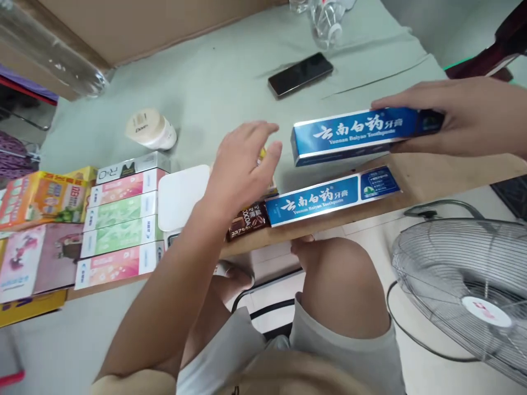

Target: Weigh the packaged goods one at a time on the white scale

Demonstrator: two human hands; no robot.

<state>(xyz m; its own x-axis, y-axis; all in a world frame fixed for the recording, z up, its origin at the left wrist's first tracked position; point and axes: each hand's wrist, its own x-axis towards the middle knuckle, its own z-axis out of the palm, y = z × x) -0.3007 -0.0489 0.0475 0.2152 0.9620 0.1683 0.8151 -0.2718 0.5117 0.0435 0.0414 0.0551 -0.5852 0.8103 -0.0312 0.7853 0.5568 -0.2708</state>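
Note:
My right hand [473, 115] grips the right end of a blue toothpaste box [349, 134], which is raised a little and tilted. A second blue toothpaste box [329, 200] lies along the table's front edge, below the held one. My left hand [249, 162] hovers left of both boxes, its thumb and fingers apart. Behind and below it, a small yellow item [272, 189] shows only in part. A brown cocoa snack pack [249, 222] lies under my left wrist, touching the left end of the lying toothpaste box.
Left of my arm are a white flat-topped device [183, 197] and a row of pink and green boxes [123, 219]. Orange packs [47, 197] stand further left. Behind are a white jar [152, 129], a phone [300, 75] and a plastic bottle [325, 24]. A fan [465, 285] stands right.

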